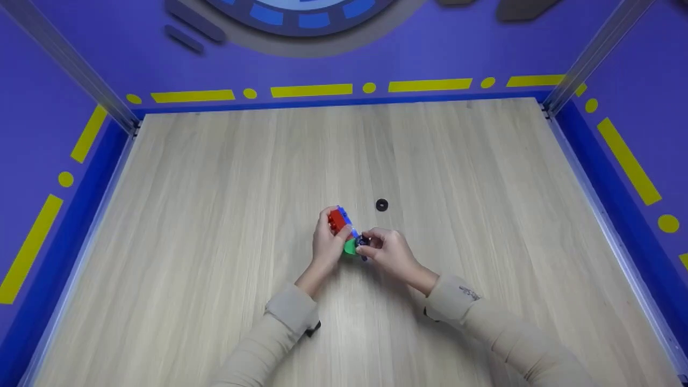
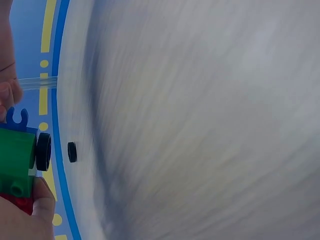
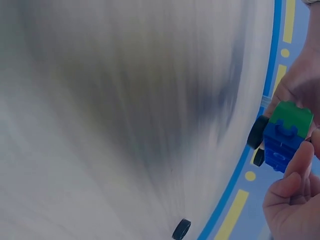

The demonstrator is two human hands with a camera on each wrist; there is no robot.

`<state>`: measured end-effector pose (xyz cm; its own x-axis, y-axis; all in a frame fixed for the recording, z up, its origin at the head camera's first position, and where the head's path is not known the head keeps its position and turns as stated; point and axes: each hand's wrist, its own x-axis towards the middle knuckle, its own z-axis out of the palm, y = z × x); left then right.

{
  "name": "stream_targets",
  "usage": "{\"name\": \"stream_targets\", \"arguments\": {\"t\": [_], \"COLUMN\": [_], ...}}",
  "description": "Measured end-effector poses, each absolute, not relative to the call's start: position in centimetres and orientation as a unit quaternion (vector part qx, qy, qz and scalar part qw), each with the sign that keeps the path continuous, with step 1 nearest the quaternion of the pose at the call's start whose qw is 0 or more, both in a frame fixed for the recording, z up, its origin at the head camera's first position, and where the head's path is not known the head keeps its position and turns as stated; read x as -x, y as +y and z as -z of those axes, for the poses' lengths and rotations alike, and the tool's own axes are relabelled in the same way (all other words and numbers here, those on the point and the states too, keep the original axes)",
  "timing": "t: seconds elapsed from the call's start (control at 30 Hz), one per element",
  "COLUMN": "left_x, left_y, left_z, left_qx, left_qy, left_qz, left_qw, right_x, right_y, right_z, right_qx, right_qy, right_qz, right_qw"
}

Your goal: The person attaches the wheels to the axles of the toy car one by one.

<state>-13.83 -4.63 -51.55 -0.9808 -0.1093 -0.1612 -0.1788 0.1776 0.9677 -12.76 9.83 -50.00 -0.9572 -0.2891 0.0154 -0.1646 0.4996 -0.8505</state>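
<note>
A toy vehicle of red, green and blue blocks [image 1: 341, 219] is held in my left hand [image 1: 327, 243], thumb across its side. At its near end my right hand [image 1: 384, 248] pinches a black wheel [image 1: 362, 242] against the vehicle, between thumb and fingers. In the left wrist view, the green block [image 2: 15, 155] has a blue hooked piece [image 2: 17, 117] above it and a black wheel [image 2: 43, 151] on one side. The right wrist view shows the blue end [image 3: 281, 150] with black wheels [image 3: 257, 132] on one side; fingers hide the opposite side.
A loose black tyre [image 1: 381, 205] lies on the wooden table [image 1: 242, 188], a little beyond the hands. Blue-purple walls [image 1: 446, 54] with yellow markings stand along the table's back and sides.
</note>
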Motion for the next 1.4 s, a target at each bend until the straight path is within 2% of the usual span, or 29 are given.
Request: {"name": "stream_targets", "arguments": {"t": [0.53, 1.4], "left_x": [14.1, 14.0], "left_y": [-4.7, -4.5], "left_z": [51.6, 51.9], "left_qx": [0.105, 0.126], "left_qy": [0.757, 0.759], "left_qz": [-0.642, -0.637], "left_qw": [0.051, 0.057], "right_x": [13.0, 13.0], "right_y": [10.6, 11.0], "right_z": [50.5, 50.8], "right_qx": [0.234, 0.269], "right_qy": [0.871, 0.870], "right_qz": [0.431, 0.412], "right_qw": [0.037, 0.044]}}
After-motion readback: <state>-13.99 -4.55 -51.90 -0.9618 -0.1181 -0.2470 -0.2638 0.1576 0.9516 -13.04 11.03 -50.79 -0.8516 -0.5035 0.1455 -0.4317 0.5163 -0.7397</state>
